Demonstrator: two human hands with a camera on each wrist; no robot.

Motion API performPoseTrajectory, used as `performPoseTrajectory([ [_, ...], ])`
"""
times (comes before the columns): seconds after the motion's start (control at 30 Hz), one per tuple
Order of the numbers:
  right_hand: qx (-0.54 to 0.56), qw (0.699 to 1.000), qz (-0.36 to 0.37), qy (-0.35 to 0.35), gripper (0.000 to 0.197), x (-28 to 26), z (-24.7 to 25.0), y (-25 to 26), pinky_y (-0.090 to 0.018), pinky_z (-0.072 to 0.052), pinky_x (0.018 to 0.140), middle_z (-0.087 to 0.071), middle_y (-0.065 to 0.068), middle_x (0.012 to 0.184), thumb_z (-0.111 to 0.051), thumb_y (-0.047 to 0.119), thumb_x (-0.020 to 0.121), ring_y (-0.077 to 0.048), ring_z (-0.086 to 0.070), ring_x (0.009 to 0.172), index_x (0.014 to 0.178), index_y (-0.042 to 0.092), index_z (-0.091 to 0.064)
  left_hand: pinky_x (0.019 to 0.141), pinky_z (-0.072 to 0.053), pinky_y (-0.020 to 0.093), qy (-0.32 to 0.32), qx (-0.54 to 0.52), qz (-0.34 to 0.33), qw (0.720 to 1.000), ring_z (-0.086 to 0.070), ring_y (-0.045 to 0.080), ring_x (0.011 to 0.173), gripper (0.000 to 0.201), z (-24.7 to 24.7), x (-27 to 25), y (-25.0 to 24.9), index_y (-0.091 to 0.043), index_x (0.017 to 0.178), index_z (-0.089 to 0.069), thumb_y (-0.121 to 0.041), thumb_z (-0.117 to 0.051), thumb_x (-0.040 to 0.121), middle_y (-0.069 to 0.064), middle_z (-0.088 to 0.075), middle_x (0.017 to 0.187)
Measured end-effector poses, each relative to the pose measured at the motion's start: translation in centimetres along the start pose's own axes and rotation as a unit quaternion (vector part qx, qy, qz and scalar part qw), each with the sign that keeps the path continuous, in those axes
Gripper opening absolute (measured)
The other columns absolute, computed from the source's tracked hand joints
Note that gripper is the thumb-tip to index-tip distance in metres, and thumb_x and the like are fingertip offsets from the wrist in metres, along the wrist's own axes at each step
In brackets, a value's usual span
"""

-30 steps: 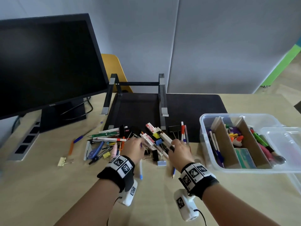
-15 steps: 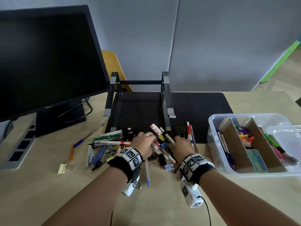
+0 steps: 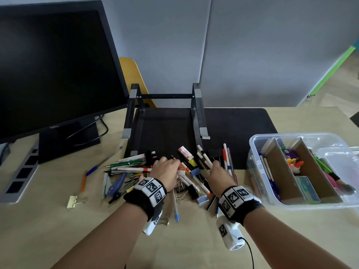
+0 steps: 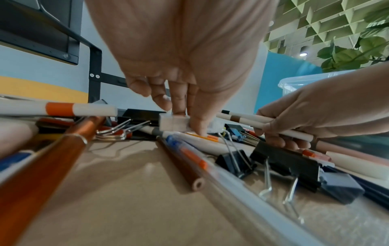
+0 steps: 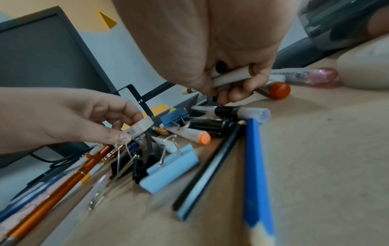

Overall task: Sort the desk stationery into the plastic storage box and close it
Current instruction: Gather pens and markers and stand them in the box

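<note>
The work is in the gathering step: both hands are down in the heap of stationery [image 3: 174, 171] spread over the middle of the table [image 3: 58, 239], picking items to carry across. The plastic storage box [image 3: 260, 183] stands open to the right of the heap, split by cardboard dividers [image 3: 277, 167] into compartments that already hold pens, glue and markers; its clear lid [image 3: 343, 162] lies at the box's far right, over the rim, so closing is a long way off.

The right hand [image 3: 217, 175] has its fingers curled round a small bundle of white markers [image 4: 263, 123], held just above the heap and near the box. The left hand [image 3: 167, 171] pinches a small white eraser [image 4: 173, 124] between thumb and fingertips, still low among the pens.

The next move, as I judge it, calls for lifting each catch clear of the tangle and carrying it right, to the compartment with its own kind.

Standing in the way are the black binder clips [image 4: 288, 164] and a pale blue binder clip [image 5: 170, 168] near the hands, whose wire handles could snag; loose pens and a blue pencil [image 5: 255, 166] lie crossed beneath.

Around: a large dark monitor [image 3: 54, 65] at far left, a black laptop stand [image 3: 196, 113] on a dark mat [image 3: 242, 123] beyond the heap, and a yellow binder clip [image 3: 72, 200] and an orange pen [image 3: 83, 181] lying apart at left.
</note>
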State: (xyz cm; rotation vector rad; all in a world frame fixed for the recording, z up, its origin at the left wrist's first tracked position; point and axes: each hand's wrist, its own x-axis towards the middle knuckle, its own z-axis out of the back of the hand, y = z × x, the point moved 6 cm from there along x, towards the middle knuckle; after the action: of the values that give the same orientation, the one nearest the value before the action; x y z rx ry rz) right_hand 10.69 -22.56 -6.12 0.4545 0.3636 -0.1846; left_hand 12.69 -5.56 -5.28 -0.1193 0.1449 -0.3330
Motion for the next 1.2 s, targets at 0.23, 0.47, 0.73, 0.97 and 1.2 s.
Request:
performPoseTrajectory([
  [0.23,0.007,1.000,-0.009,-0.001,0.018,-0.8,0.2,-0.9,-0.031,-0.042,0.058,-0.052,-0.003,0.080,-0.032,-0.003,0.089,-0.022,-0.053,0.067,0.094,0.015,-0.029,0.094,-0.036,0.038,0.021,0.047,0.073,0.996,-0.047,0.027,0.113,0.028,0.2,-0.9,1.3,-0.019,0.116,-0.049,-0.024,-0.053,0.088,0.003,-0.057,0.117],
  [0.47,0.061,0.998,-0.010,0.000,0.007,-1.8,0.4,-1.3,-0.038,-0.047,0.065,-0.057,-0.004,0.077,-0.030,0.015,0.098,-0.028,-0.060,0.074,0.093,0.015,-0.035,0.095,-0.036,0.038,0.015,0.024,0.073,0.997,-0.048,0.026,0.113,0.038,0.4,-0.8,1.0,-0.018,0.121,-0.046,-0.024,-0.055,0.085,0.003,-0.053,0.120],
  [0.73,0.059,0.998,-0.018,0.011,0.007,-2.5,0.8,-1.1,-0.041,-0.052,0.068,-0.055,-0.002,0.072,-0.030,0.019,0.100,-0.025,-0.062,0.074,0.097,0.015,-0.035,0.093,-0.037,0.038,0.038,0.031,0.079,0.996,-0.054,0.026,0.110,0.022,0.5,-0.7,1.0,-0.014,0.112,-0.051,-0.018,-0.049,0.090,0.004,-0.059,0.114],
  [0.97,0.073,0.997,-0.016,0.016,0.005,-3.4,1.6,-0.7,-0.023,-0.040,0.048,-0.053,0.000,0.073,-0.033,0.012,0.099,-0.013,-0.053,0.061,0.104,0.013,-0.035,0.084,-0.049,0.037,0.013,-0.091,0.048,0.995,-0.057,0.026,0.099,0.031,1.2,-0.9,0.3,-0.016,0.128,-0.047,-0.024,-0.042,0.098,0.008,-0.049,0.119],
  [1.2,0.109,0.993,0.032,-0.040,0.039,-5.8,5.4,-0.2,-0.018,-0.040,0.054,-0.057,-0.012,0.101,-0.033,0.007,0.098,-0.018,-0.055,0.076,0.136,0.011,-0.026,0.070,-0.049,0.036,0.018,-0.162,0.032,0.986,-0.059,0.021,0.084,0.028,4.2,-1.0,-2.8,-0.017,0.124,-0.041,-0.031,-0.036,0.101,0.005,-0.060,0.100],
])
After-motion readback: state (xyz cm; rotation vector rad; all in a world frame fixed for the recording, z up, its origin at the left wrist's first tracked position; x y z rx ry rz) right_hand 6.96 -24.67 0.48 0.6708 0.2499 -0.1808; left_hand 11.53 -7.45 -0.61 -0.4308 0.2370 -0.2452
